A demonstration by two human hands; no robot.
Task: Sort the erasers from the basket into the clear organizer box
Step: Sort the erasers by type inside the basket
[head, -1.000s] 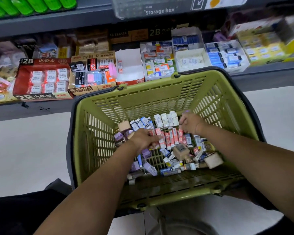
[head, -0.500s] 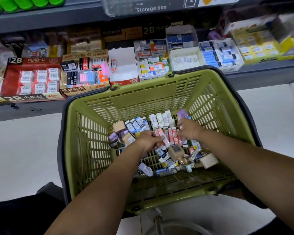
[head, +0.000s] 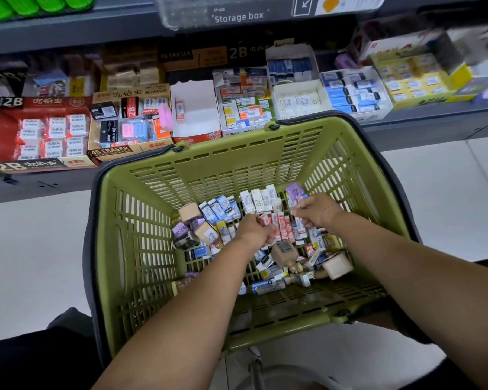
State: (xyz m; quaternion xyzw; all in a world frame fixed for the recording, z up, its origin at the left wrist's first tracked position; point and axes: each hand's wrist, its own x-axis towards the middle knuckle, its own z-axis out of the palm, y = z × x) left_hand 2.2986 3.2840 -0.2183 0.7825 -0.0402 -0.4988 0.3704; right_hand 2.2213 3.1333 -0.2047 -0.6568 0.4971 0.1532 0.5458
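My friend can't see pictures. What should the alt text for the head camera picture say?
Two hands dig in a green basket full of small erasers: the left hand grips red erasers, the right hand curls beside them. A shelf of eraser boxes stands behind.

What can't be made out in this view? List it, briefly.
Head view:
- Left hand: its back hides whether it grips the red-and-white sleeved erasers.
- Right hand: curled fingers hide any hold.
- Clear plastic box labelled "Storage box": cut off by the top edge.
- Yellow cardboard display box, far right shelf: print blurred.
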